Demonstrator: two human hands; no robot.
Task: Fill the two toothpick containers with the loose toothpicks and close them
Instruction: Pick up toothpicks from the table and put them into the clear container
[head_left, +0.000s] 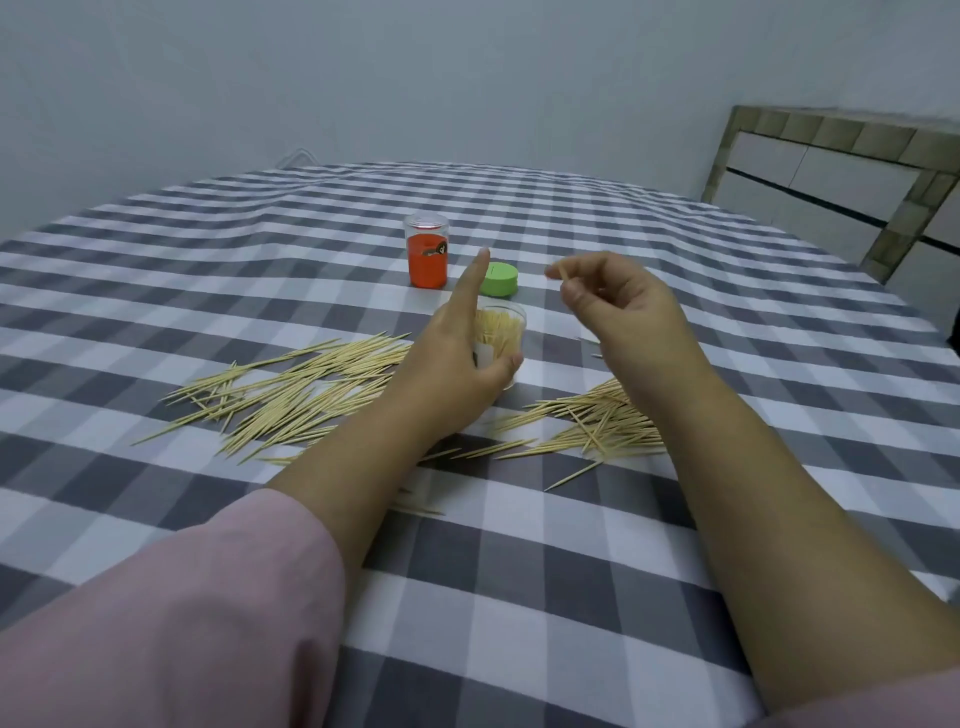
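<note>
Left hand grips one open container; right hand pinches one toothpick

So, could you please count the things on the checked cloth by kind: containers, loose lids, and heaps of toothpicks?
Containers: 2, the orange container and the clear container, which the left hand holds.
Loose lids: 1, the green lid.
Toothpick heaps: 2, the left heap and the right heap.
Total: 5.

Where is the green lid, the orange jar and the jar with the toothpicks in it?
green lid (500, 279), head view, its side wall
orange jar (427, 260), head view, orange label
clear jar (506, 332), head view, toothpicks showing through its wall
</note>
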